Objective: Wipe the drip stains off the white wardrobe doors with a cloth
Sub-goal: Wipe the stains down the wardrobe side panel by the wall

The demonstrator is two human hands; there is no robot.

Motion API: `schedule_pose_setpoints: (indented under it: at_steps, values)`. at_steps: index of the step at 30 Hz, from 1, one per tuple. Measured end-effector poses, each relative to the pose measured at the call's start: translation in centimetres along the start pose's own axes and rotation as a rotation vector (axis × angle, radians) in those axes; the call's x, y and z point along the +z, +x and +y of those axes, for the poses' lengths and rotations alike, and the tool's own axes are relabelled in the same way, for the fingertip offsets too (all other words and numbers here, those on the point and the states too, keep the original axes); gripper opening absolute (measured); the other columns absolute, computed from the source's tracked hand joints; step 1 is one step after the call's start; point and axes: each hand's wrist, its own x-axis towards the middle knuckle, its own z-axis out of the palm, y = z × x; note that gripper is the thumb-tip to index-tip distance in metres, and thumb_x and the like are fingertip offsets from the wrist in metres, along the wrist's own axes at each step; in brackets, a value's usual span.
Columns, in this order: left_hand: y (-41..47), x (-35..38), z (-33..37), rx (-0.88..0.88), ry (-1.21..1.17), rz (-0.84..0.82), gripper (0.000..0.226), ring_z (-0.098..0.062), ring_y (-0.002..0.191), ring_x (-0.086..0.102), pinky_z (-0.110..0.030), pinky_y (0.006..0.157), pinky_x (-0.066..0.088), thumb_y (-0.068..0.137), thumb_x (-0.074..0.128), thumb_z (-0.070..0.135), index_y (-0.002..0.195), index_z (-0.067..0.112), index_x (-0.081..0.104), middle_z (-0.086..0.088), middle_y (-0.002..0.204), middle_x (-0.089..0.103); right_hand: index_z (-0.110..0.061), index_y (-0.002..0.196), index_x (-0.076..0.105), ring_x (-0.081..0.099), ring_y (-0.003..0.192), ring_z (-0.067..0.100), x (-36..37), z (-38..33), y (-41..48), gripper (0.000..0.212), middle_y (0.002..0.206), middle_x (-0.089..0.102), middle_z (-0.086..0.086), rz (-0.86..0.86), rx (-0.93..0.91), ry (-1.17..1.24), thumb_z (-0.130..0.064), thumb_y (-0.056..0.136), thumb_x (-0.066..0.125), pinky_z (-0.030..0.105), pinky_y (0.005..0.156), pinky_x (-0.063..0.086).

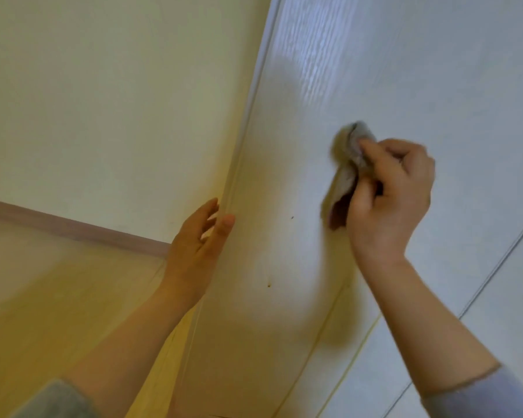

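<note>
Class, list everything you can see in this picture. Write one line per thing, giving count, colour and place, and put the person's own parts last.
glossy white wood-grain wardrobe door: one, white, fills the right half
crumpled grey cloth: one, grey, pressed on the door at centre right
small dark speck: one, dark, on the door below and left of the cloth
small brown drip spot: one, brown, on the door, lower still
plain cream wall: one, cream, left of the door
pinkish skirting strip: one, pinkish, at the wall's foot
pale wooden floor: one, yellowish, lower left
grey-blue sleeves: two, bottom corners
left hand: one, fingers straight, at the door's left edge
right hand: one, grips the cloth
</note>
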Motion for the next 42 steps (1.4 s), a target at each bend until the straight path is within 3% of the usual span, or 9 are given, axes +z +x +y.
schedule_pose_setpoints:
  at_steps: [4,6,8,10,15,22,28,35,42]
  values:
    - [0.5,1.0,-0.5,-0.034,0.022,-0.075,0.09,-0.016,0.136,0.048,-0.05,0.11,0.043,0.074,0.05,0.089,0.149,0.043,0.034,0.014,0.149,0.047,-0.009,0.109,0.073,0.05,0.097,0.026,0.8,1.7,0.7,0.042,0.104,0.062,0.014,-0.021,-0.084,-0.011,0.009,0.08,0.049,0.01,0.086,0.031]
    - [0.3,1.4,-0.6,-0.028,-0.006,-0.074,0.075,-0.004,0.125,0.055,-0.036,0.106,0.047,0.083,0.051,0.075,0.147,0.037,0.04,0.019,0.136,0.058,-0.006,0.103,0.075,0.051,0.096,0.026,0.9,1.9,-2.3,0.034,0.101,0.063,0.015,-0.064,-0.149,0.025,0.006,0.081,0.051,0.014,0.089,0.033]
    - [-0.2,1.6,-0.4,-0.02,-0.008,-0.056,0.063,0.011,0.107,0.059,-0.011,0.086,0.05,0.084,0.049,0.063,0.142,0.035,0.048,0.03,0.114,0.065,-0.004,0.096,0.077,0.052,0.093,0.024,0.4,2.2,-7.2,0.027,0.101,0.062,0.009,-0.154,-0.218,0.046,0.001,0.085,0.052,0.02,0.087,0.037]
    - [-0.3,1.7,-0.2,-0.017,0.004,-0.042,0.058,0.018,0.095,0.059,-0.004,0.071,0.047,0.084,0.049,0.06,0.136,0.036,0.053,0.038,0.103,0.064,-0.005,0.096,0.076,0.053,0.092,0.022,-0.3,2.4,-11.9,0.026,0.103,0.055,0.003,-0.278,-0.27,0.062,0.003,0.085,0.055,0.028,0.081,0.044]
    - [-0.3,1.6,-0.3,-0.031,0.023,-0.025,0.056,0.015,0.095,0.06,-0.018,0.081,0.048,0.085,0.047,0.063,0.135,0.038,0.054,0.035,0.104,0.064,-0.007,0.097,0.074,0.053,0.091,0.023,-1.2,1.3,-13.5,0.03,0.098,0.064,0.009,-0.329,-0.164,0.066,0.001,0.082,0.05,0.028,0.081,0.045]
    - [-0.4,1.8,-0.5,-0.041,0.049,-0.002,0.059,0.002,0.089,0.062,-0.026,0.083,0.051,0.084,0.046,0.066,0.136,0.041,0.052,0.023,0.101,0.067,-0.011,0.105,0.074,0.049,0.097,0.024,-2.5,4.4,-1.7,0.047,0.103,0.062,0.011,0.163,0.124,-0.067,0.013,0.075,0.047,0.019,0.083,0.038]
    - [-0.3,2.2,-0.6,-0.041,0.055,0.027,0.053,0.016,0.086,0.059,-0.02,0.076,0.046,0.085,0.045,0.066,0.131,0.041,0.054,0.039,0.094,0.063,-0.008,0.096,0.075,0.051,0.098,0.025,-1.9,5.9,-7.1,0.039,0.101,0.062,0.013,-0.002,0.055,-0.022,0.01,0.075,0.048,0.019,0.088,0.037]
    - [-0.4,2.1,-0.8,-0.068,0.043,0.009,0.047,0.005,0.097,0.058,-0.028,0.083,0.048,0.087,0.047,0.069,0.126,0.044,0.053,0.032,0.1,0.064,-0.007,0.092,0.075,0.047,0.101,0.009,-4.2,5.2,-13.3,0.036,0.102,0.059,-0.001,-0.27,0.045,0.04,0.001,0.08,0.043,0.015,0.088,0.037]
    - [-0.5,2.2,-0.5,-0.068,0.038,0.002,0.051,0.005,0.095,0.061,-0.025,0.078,0.049,0.083,0.045,0.075,0.124,0.047,0.054,0.036,0.098,0.064,-0.011,0.106,0.072,0.058,0.102,0.024,-5.4,6.4,-4.5,0.04,0.107,0.056,-0.004,0.19,0.315,-0.002,0.009,0.081,0.048,0.022,0.088,0.044]
